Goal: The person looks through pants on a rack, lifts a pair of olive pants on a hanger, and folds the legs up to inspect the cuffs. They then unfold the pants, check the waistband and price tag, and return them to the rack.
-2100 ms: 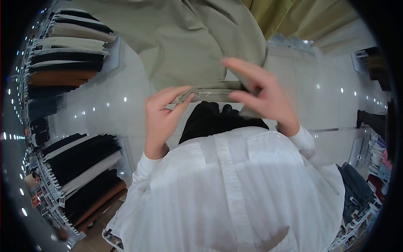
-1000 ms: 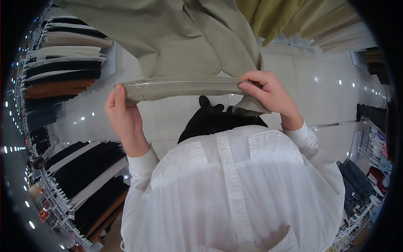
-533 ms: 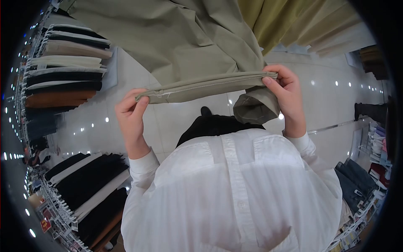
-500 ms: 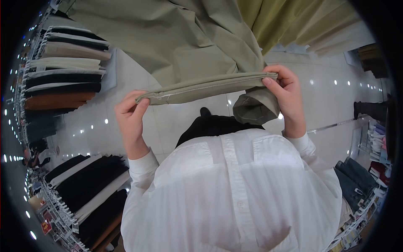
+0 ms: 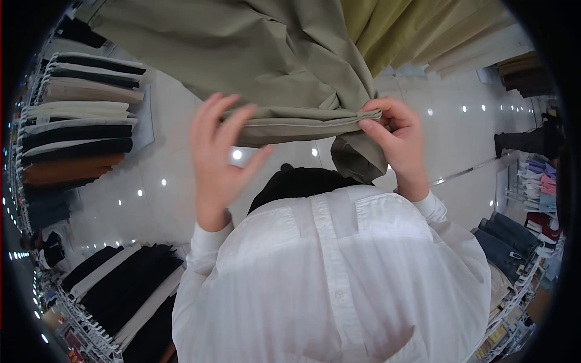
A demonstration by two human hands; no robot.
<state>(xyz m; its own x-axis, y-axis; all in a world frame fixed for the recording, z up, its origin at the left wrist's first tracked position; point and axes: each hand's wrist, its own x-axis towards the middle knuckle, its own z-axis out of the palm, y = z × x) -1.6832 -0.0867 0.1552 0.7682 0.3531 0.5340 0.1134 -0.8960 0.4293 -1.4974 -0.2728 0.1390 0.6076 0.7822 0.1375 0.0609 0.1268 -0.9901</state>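
A pair of olive-grey trousers (image 5: 260,66) hangs in front of me, one leg's hem running across the view toward my right hand. Thumb and fingers of my right hand (image 5: 396,130) pinch the right end of that folded hem. My left hand (image 5: 224,151) is open with fingers spread, slightly blurred, overlapping the hem's left part in this view. The other leg's cuff (image 5: 358,158) dangles just below and left of my right hand, its opening facing me.
Yellow-olive and beige garments (image 5: 417,36) hang at the upper right. Racks of hanging clothes (image 5: 78,115) line the left side, with dark trousers (image 5: 127,284) at lower left. Folded jeans (image 5: 505,245) hang at lower right. A person's dark-clothed leg (image 5: 526,144) shows at far right.
My left hand has let go of the hem's left end, opened and moved right and inward. My right hand still pinches its end, a little further left in view.
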